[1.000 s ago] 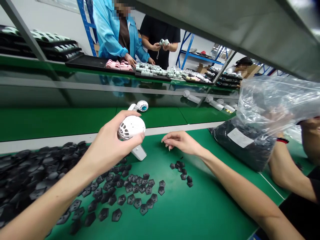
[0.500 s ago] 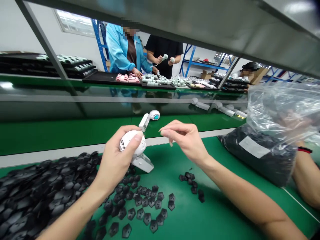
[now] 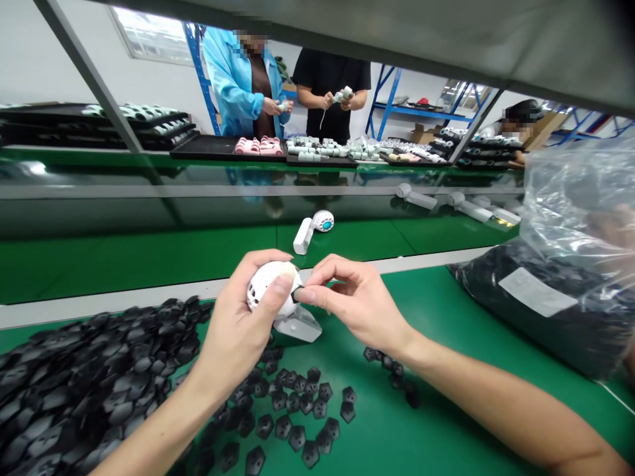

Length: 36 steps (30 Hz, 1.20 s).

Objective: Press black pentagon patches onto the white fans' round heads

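My left hand (image 3: pixel 248 317) is closed around the round head of a white handheld fan (image 3: pixel 270 281), thumb across its front. The fan's flat handle (image 3: pixel 300 325) juts out below, tilted down to the right. My right hand (image 3: pixel 354 297) pinches a small black piece (image 3: pixel 296 293) against the right side of the head; my fingertips hide part of it. Under my hands lie several loose black pentagon pieces (image 3: pixel 297 436) on the green table. A large heap of similar black pieces (image 3: pixel 99 377) spreads to the left.
Another white fan (image 3: pixel 313 231) lies on the green conveyor ahead, with several more white fans (image 3: pixel 466 206) farther right. A clear plastic bag (image 3: pixel 546 291) of black pieces stands at right. Across the line, two people handle pale green parts above trays (image 3: pixel 198 147).
My right hand has come left and down to the fan, bringing the black piece against its head. My left hand still grips the fan. The view has shifted slightly.
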Motion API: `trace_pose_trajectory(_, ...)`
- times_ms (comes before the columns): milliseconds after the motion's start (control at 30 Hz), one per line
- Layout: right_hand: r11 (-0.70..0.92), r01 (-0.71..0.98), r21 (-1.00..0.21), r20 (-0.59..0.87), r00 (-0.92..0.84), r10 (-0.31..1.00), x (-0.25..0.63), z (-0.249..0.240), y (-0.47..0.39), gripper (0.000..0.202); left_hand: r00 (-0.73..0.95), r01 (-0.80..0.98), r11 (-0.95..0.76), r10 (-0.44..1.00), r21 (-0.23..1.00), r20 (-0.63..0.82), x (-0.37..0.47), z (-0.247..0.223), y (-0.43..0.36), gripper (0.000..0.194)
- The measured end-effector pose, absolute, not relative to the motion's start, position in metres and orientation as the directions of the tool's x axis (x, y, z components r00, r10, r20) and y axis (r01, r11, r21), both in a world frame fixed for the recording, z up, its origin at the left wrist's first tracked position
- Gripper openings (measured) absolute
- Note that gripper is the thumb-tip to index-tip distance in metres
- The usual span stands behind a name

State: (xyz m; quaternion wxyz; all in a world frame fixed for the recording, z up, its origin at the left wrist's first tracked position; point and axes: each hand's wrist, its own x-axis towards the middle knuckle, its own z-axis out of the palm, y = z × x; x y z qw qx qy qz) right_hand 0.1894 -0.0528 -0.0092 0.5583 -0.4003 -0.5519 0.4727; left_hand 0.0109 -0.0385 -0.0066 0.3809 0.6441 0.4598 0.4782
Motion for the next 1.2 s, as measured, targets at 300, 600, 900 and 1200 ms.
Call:
trace_pose_trajectory(300,0.288,0.054,-0.956,0.268,-0.234,0.935,0.199,0.002,-0.061,0.010,0.080,0.219,-0.312,0.950,0.924,0.302,0.011,-0.012,-0.040,0.047)
trace_pose_trajectory(600,0.270,-0.010,-0.963,0.228,-0.569,0.790,0.214,0.001,-0.043,0.091,0.138,0.268,-0.472,0.882,0.840,0.451,0.015,-0.013,-0.046,0.031)
trace_pose_trajectory(900,0.273,-0.127,-0.954,0.294,-0.582,0.758,0.205,-0.021,-0.033,0.082,0.152,0.231,-0.521,0.853,0.822,0.499,0.017,-0.017,-0.048,0.030)
trace_pose_trajectory(1200,0.404,0.629,-0.664,0.269,-0.303,0.914,0.261,0.003,-0.073,0.027,0.121,0.393,-0.442,0.894,0.806,0.431,0.011,-0.005,-0.043,0.036)
